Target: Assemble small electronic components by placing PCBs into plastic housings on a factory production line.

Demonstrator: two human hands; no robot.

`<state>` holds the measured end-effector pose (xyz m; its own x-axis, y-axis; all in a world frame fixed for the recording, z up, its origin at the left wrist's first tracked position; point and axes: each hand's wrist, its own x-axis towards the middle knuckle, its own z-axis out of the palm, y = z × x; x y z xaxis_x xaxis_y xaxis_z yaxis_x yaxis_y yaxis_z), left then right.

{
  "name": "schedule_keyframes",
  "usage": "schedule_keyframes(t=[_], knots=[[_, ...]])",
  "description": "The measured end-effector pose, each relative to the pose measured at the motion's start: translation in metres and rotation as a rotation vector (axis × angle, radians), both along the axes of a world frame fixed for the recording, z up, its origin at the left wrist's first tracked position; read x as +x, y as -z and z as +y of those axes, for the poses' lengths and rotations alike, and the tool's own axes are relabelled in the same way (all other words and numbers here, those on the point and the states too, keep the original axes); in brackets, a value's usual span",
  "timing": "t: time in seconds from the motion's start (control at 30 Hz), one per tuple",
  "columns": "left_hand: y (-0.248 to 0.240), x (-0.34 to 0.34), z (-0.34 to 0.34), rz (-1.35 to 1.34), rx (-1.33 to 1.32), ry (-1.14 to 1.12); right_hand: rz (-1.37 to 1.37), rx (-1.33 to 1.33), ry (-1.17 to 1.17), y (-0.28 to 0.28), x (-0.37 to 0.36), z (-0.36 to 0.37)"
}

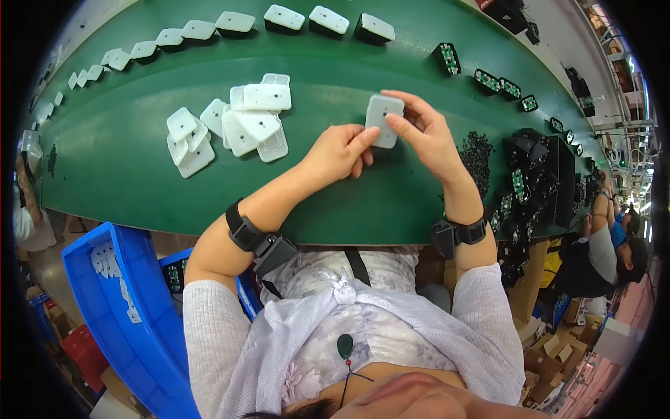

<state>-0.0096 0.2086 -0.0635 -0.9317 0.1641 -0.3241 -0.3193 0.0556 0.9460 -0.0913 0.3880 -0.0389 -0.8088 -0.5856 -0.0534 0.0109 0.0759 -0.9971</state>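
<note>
Between my two hands, above the green table [328, 216], is a white plastic cover plate [384, 124] with rounded corners and a small dark hole. My left hand [337, 151] pinches its lower left edge with thumb and fingers. Thumb in front and fingers behind, my right hand [427, 133] grips its right side. To the left lies a loose pile of similar white cover plates [259, 126], with a smaller stack [188, 143] beside it. Right of my right hand is a heap of small black parts [477, 164], too small to name.
Black housings topped with white covers [284, 18] line the far side. Open black housings with green circuit boards [447, 59] continue that row rightward; more are heaped [530, 160] at right. A blue bin [105, 307] stands lower left. Other people [600, 258] sit at the right.
</note>
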Motion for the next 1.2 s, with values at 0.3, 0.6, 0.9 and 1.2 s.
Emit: schedule_keyframes(t=[0.3, 0.6, 0.9, 1.2], knots=[[0.015, 0.007, -0.011, 0.580, -0.630, -0.223, 0.372, 0.543, -0.518, -0.022, -0.037, -0.015], [0.015, 0.010, -0.014, 0.587, -0.660, -0.258, 0.648, 0.577, -0.315, -0.038, -0.107, -0.059], [0.001, 0.008, -0.015, 0.648, -0.639, -0.355, 0.828, 0.718, -0.156, 0.016, -0.182, -0.083], [-0.001, 0.001, -0.022, 0.740, -0.229, -0.625, 1.108, 0.472, -0.219, -0.050, -0.062, -0.073]])
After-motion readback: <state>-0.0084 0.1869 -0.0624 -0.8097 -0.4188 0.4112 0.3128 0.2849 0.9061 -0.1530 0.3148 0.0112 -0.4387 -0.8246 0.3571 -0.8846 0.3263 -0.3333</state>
